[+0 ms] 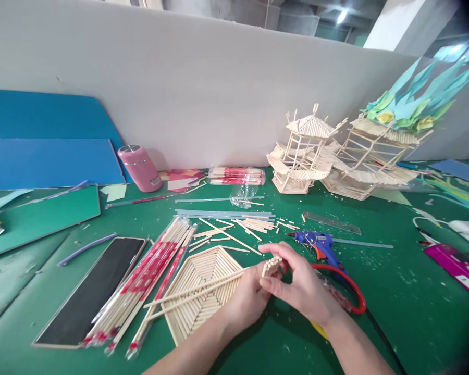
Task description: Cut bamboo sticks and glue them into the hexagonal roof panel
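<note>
Head view: we have both hands low centre over the green counter [379, 333]. Our left hand [247, 299] is curled shut around a small bundle of short sticks [271, 264], ends poking up between the thumb and fingers. Our right hand [300, 284] is half closed, fingertips pinching the top of the same bundle.

Progress, as we judge it: the hexagonal stick panel [203, 291] just left of the hands looks fully laid, with two long sticks [197, 296] lying loose across it. Two stick pavilions [336, 156] stand finished at the back wall. Still unused: wrapped chopstick packs [148, 281], loose cut sticks [242, 229].

The bundle is pale bare wood, cut short, ends roughly flush, held upright. The blue glue gun [320, 245] lies just beside the right hand, red-handled scissors [347, 291] partly under it.
</note>
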{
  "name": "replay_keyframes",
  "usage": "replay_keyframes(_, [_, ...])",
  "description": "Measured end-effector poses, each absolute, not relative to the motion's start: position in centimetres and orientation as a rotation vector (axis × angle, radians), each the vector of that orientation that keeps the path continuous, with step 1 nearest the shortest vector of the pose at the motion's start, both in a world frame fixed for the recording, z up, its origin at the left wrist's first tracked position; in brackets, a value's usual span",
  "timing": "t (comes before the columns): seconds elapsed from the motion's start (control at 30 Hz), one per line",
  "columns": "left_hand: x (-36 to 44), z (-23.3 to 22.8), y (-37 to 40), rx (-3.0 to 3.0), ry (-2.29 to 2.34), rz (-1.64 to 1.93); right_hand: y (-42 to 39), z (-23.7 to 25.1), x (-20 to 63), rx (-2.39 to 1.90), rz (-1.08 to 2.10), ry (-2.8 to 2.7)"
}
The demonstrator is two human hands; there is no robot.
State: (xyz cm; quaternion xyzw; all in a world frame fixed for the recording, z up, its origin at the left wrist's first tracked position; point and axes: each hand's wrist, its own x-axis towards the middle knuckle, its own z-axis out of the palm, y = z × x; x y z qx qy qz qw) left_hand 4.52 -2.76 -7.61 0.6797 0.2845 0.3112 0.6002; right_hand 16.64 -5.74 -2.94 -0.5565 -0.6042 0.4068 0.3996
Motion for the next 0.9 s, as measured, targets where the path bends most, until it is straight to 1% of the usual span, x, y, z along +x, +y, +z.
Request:
replay_keyframes(0.13, [4.6, -7.6, -2.7, 1.508, 0.599, 0.76, -5.5, -3.8, 16.1, -1.401, 0.933, -1.575])
replay_keyframes(0.33, [4.3, -7.4, -2.7, 1.476, 0.668, 0.733, -5.0, -4.0, 16.2, -1.389, 0.858, -1.627])
replay_keyframes(0.5, [4.2, -7.4, -2.6, 1.47, 0.694, 0.708, -5.1, -3.9, 16.2, -1.393, 0.869, -1.644])
replay_keyframes(0.63, [4.2, -6.5, -2.5, 1.48, 0.625, 0.705, -5.5, -3.4, 16.6, -1.407, 0.918, -1.602])
replay_keyframes(0.77, [4.0, -5.2, -2.7, 1.512, 0.62, 0.614, -7.0, -3.3, 18.3, -1.541, 0.903, -1.502])
replay_keyframes(0.9, [3.4, -4.3, -3.4, 1.388, 0.719, 0.523, -9.9, -4.8, 21.4, -1.859, 0.707, -1.475])
